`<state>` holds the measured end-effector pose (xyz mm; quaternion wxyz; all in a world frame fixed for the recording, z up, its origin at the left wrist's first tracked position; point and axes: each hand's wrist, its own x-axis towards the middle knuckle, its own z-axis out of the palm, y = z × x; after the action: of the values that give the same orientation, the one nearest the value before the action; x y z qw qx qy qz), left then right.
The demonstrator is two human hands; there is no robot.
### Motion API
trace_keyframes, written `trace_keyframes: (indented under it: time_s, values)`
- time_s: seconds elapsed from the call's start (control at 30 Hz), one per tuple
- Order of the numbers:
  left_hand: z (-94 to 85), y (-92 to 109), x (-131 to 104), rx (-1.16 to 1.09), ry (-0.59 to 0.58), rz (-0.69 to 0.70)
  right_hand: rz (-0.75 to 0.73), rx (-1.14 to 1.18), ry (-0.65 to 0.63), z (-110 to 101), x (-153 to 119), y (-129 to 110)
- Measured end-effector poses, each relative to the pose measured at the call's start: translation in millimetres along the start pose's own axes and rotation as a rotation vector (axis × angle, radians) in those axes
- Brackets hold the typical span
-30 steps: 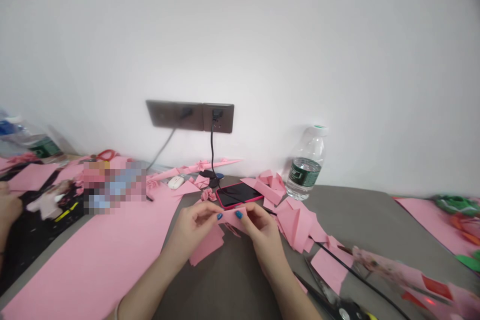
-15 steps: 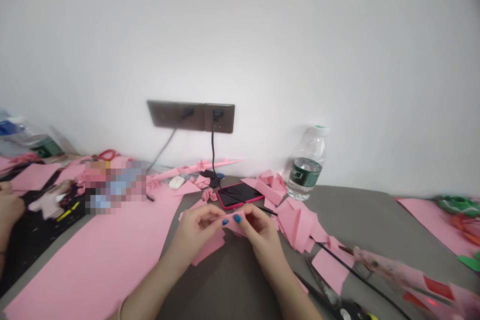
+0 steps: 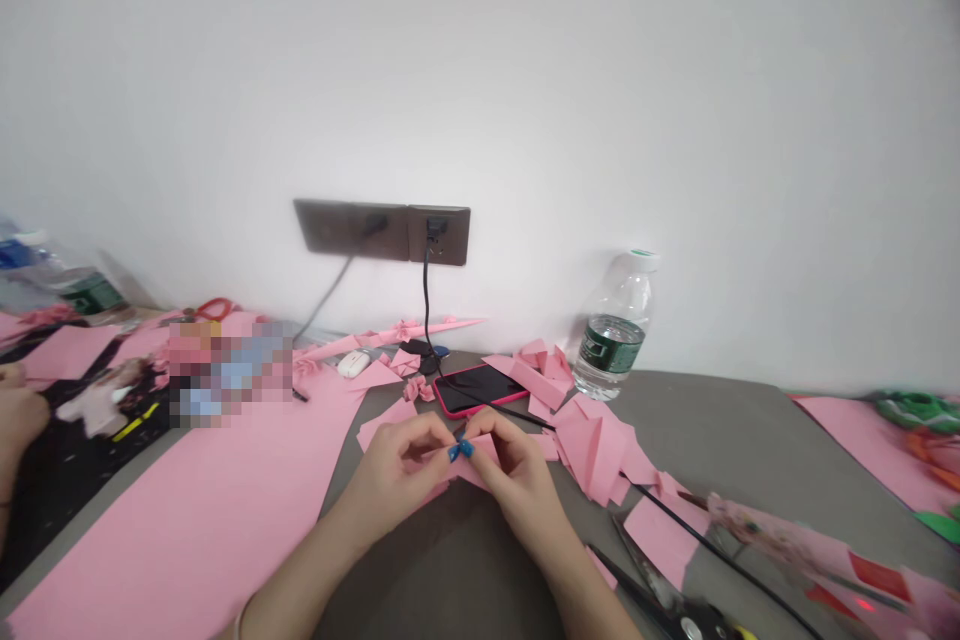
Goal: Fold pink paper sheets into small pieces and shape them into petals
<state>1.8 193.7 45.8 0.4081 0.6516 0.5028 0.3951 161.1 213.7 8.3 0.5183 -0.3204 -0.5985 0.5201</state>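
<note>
Between my two hands is a small piece of pink paper (image 3: 474, 471), pinched at its upper edge with both thumbnails side by side. My left hand (image 3: 401, 470) is closed on its left part, and my right hand (image 3: 517, 470) on its right part. Fingers cover much of the paper, so its folds are hard to make out. Beyond my hands lies a phone in a pink case (image 3: 481, 388). A small crumpled paper flower (image 3: 418, 389) sits by the phone's left edge. Folded pink paper pieces (image 3: 596, 445) are heaped right of my right hand.
A water bottle (image 3: 613, 330) stands against the wall. Scissors (image 3: 660, 595) and a glue gun (image 3: 840, 560) with a black cable lie at right. A large pink sheet (image 3: 217, 510) covers the left side. Another person's hand (image 3: 21, 415) rests at the far left.
My thumbs have come together on the paper, the right hand shifting slightly left. The paper hangs lower between them and more of the loose pink paper behind shows.
</note>
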Motion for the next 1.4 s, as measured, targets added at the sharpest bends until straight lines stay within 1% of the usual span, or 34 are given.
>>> trace_keyframes:
  time_s: [0.2, 0.37, 0.5, 0.57, 0.67, 0.73, 0.8, 0.9, 0.97, 1.07, 1.13, 1.2, 1.4]
  values:
    - [-1.1, -2.3, -1.8, 0.011, -0.065, 0.028, 0.017, 0.026, -0.008, -0.3, -2.7, 2.8]
    - [-2.2, -4.0, -1.7, 0.001, -0.07, 0.028, 0.011, 0.139, 0.044, -1.1, -1.2, 3.6]
    - [-1.9, -2.2, -1.6, -0.032, -0.067, 0.026, 0.046, 0.151, 0.059, -2.3, -1.4, 5.8]
    - [-2.1, -3.7, -1.0, -0.03, -0.042, 0.036, 0.057, 0.136, 0.097, -2.8, -1.3, 6.8]
    - [-3.6, -10.0, 0.9, -0.055, 0.05, 0.05, 0.064, 0.122, 0.153, -1.7, -0.1, 5.3]
    - [-5.1, -14.9, 2.6, -0.113, 0.119, 0.055, 0.078, 0.128, 0.138, 0.2, 1.1, 2.5]
    - [-6.2, -18.4, 4.1, -0.159, 0.154, 0.061, 0.085, 0.134, 0.127, 2.2, 2.0, -0.4]
    - [-6.5, -20.3, 5.2, -0.158, 0.159, 0.06, 0.059, 0.123, 0.173, 3.3, 2.6, -2.5]
    - [-6.3, -20.7, 5.1, -0.132, 0.169, 0.075, 0.053, 0.11, 0.18, 3.2, 2.0, -2.2]
    - [-6.9, -22.0, 4.1, -0.081, 0.211, 0.155, 0.041, 0.07, 0.138, 3.8, 0.1, -0.4]
    - [-7.9, -23.1, 3.5, -0.055, 0.237, 0.213, 0.007, 0.021, 0.105, 4.6, -1.5, 0.5]
    - [-8.8, -23.5, 3.0, -0.038, 0.248, 0.245, -0.037, -0.025, 0.084, 5.4, -2.5, 0.8]
    - [-7.9, -17.5, 2.4, -0.074, 0.235, 0.199, -0.099, -0.043, 0.053, 5.4, -2.3, -1.1]
